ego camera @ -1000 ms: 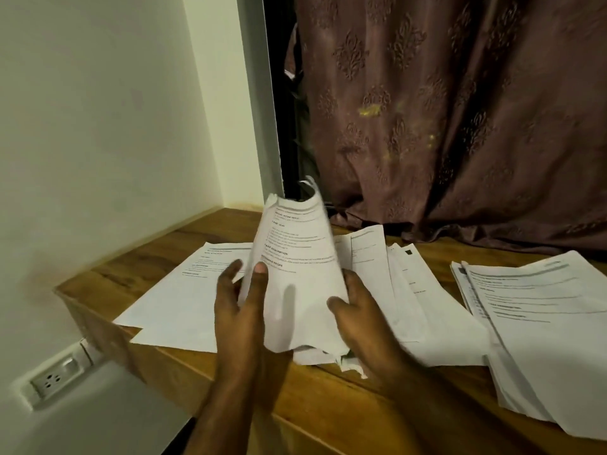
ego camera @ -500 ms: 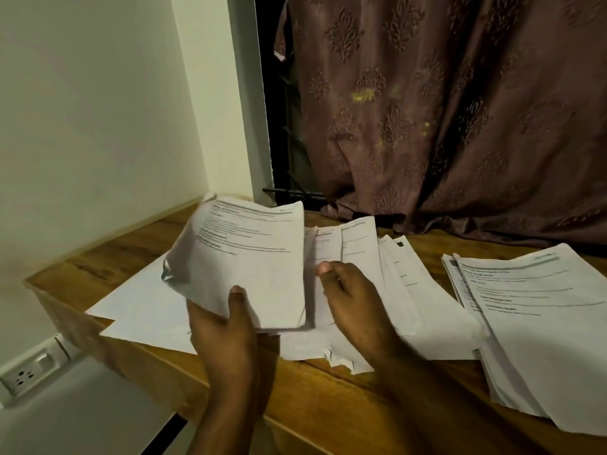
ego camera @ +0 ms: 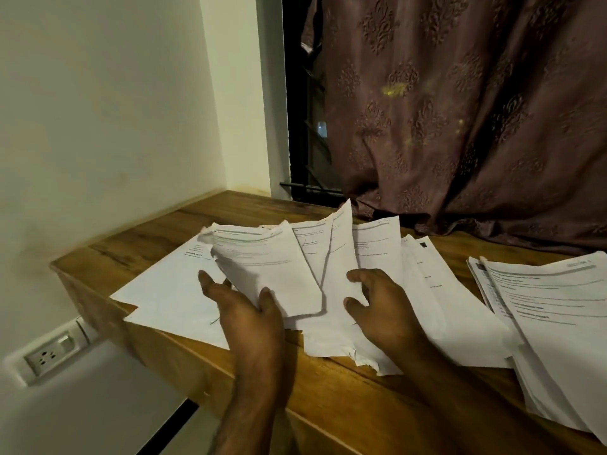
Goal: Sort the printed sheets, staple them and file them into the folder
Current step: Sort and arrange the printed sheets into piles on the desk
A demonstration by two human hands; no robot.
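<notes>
Printed white sheets lie in loose piles on a wooden table. My left hand holds a crumpled printed sheet low over the table, thumb on top of its near edge and fingers beneath. Under it lie flat sheets at the left. My right hand rests with spread fingers on the middle pile, where one sheet's edge stands up. No stapler or folder is in view.
A thicker stack of printed sheets lies at the right and overhangs the table's near edge. A brown curtain hangs behind the table. A white wall closes the left side, with a socket below the table's corner.
The sheet was upright between both hands. My right hand let go and moved onto the middle pile, while my left hand carried the sheet left and lowered it toward the table.
</notes>
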